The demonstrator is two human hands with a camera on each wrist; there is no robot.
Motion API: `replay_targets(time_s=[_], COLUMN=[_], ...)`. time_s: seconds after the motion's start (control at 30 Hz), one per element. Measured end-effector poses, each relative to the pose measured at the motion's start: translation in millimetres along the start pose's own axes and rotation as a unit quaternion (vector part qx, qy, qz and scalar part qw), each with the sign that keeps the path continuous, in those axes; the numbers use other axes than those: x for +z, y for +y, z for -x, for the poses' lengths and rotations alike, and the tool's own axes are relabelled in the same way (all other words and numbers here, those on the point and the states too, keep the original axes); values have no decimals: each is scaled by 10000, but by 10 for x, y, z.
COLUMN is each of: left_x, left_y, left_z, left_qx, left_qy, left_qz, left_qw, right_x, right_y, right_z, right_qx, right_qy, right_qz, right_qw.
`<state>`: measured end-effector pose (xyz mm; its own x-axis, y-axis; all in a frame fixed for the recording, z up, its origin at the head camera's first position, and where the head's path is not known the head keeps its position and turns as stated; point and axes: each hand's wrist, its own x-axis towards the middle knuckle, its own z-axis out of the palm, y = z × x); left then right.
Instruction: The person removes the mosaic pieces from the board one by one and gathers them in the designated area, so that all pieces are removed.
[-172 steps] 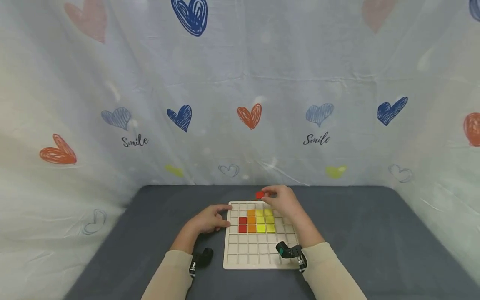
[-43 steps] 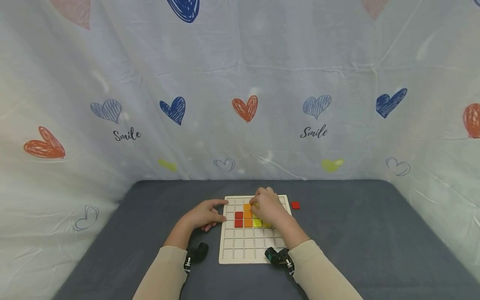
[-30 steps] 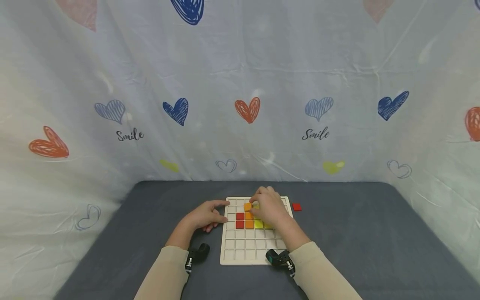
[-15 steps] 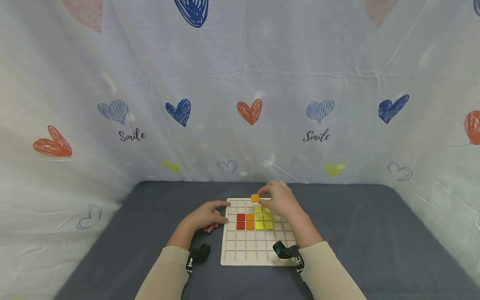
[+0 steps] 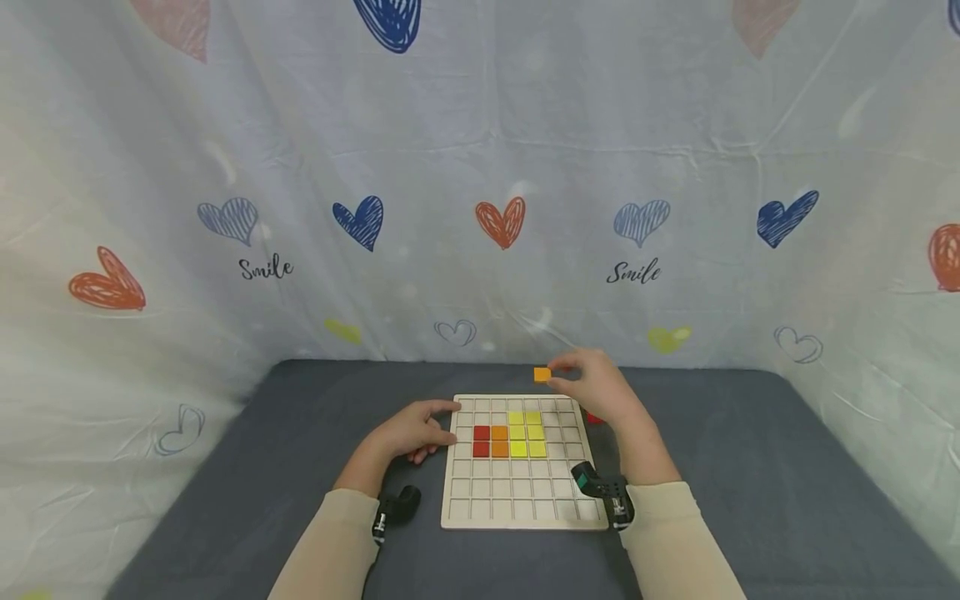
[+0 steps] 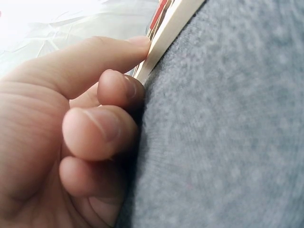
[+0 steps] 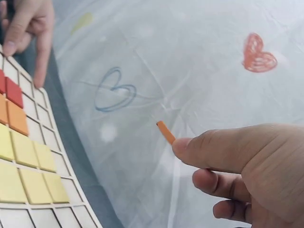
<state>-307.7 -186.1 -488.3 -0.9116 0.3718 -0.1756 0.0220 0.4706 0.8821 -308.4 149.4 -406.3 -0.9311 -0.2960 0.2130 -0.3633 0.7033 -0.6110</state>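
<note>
A pale wooden grid board (image 5: 495, 504) lies on the grey table. My left hand (image 5: 411, 430) rests at its left edge, the index fingertip and thumb touching the rim while the other fingers curl under, as the left wrist view shows. Thumb and fingers of my right hand (image 5: 602, 387) pinch an orange square tile (image 5: 542, 375), held up beyond the board's far edge; it appears edge-on in the right wrist view (image 7: 166, 132). Set in the grid are two red tiles (image 5: 482, 442), two orange tiles (image 5: 499, 442) and several yellow tiles (image 5: 527, 433).
A loose red tile (image 5: 594, 418) lies by the board's right edge, partly hidden behind my right hand. The grey table (image 5: 720, 483) stretches to both sides. A pale curtain (image 5: 562, 183) printed with hearts hangs behind it.
The far orange tile has been lifted out of the grid by my right hand and carried back and to the right, past the board. Earlier, a red tile was put down right of the board.
</note>
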Motion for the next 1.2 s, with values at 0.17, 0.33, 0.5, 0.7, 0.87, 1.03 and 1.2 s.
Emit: replay_targets(time_s=[0.17, 0.33, 0.5, 0.7, 0.87, 1.03, 1.2], left_x=[-3, -6, -12, -14, -14, -9, -8], left_y=[9, 20, 12, -15, -9, -11, -2], left_z=[11, 22, 14, -6, -1, 1, 0], left_qx=[14, 36, 66, 25, 55, 71, 38], left_qy=[-22, -54, -41, -77, -70, -49, -41], left_qz=[76, 112, 82, 101, 91, 83, 62], left_qw=[10000, 9999, 9999, 9999, 9999, 9999, 10000], right_x=[-118, -242, -363, -483, -543, -569, -562], right_y=[91, 186, 288, 450, 576, 678, 797], right_z=[25, 70, 125, 207, 251, 288, 330], right_qx=[209, 228, 356, 631, 751, 912, 1110], right_qy=[10, 162, 274, 181, 147, 102, -18], right_qz=[-152, -264, -273, -278, -254, -269, -262], right_qw=[9997, 9993, 9986, 9975, 9967, 9954, 9935])
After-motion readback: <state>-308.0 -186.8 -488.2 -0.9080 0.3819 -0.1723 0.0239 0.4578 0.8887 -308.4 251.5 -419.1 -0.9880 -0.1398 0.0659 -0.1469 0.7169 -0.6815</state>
